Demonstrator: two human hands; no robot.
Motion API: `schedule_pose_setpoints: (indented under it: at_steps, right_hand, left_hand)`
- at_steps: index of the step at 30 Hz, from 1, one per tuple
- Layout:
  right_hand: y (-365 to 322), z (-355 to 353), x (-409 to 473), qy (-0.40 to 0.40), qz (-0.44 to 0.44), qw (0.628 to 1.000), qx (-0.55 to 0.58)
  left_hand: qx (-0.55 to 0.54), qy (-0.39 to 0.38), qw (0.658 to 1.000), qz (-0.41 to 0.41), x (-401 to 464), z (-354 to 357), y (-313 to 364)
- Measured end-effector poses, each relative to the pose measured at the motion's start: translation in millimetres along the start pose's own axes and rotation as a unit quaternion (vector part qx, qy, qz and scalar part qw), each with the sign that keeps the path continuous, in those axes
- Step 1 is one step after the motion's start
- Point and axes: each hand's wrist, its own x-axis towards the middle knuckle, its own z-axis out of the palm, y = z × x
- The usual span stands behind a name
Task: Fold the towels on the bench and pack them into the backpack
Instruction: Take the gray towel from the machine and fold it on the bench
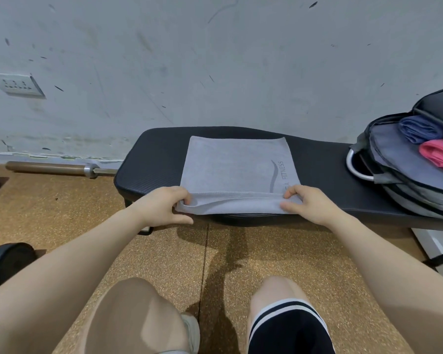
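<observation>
while the grey towel lies flat across the bench, each hand pinches a near corner: left hand at the left, right hand at the right, fingers curled on the top layer, likely to carry it into another fold. the backpack sits open at the bench's right end, holding a blue towel and a pink towel (already packed). scuffed wall behind; speckled floor below.

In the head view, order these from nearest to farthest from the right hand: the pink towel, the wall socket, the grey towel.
From the right hand:
1. grey towel, pinched at its near right corner.
2. pink towel, on the backpack, far right.
3. wall socket, far left on the wall.
</observation>
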Motion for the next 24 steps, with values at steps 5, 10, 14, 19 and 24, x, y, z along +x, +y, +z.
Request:
schedule_pose_setpoints:
  at_steps: [5,10,14,19,24]
  right_hand:
    - [0,-8,-3,-0.028,0.016,0.999,0.017]
    - [0,-17,-4,-0.044,0.031,0.995,0.08]
    - [-6,-35,-8,-0.107,0.025,0.981,0.162]
    - [-15,-53,14,-0.145,0.03,0.93,0.338]
    - [-26,-54,60,-0.038,0.053,0.922,0.381]
  left_hand:
    - [-0.09,0.054,0.993,-0.06,-3,1,1]
    - [-0.24,0.111,0.958,-0.109,-10,0,9]
    - [-0.351,0.131,0.916,-0.142,-11,-10,11]
    - [-0.427,0.162,0.876,-0.152,10,-27,2]
    - [-0.464,0.219,0.838,-0.187,53,-31,-22]
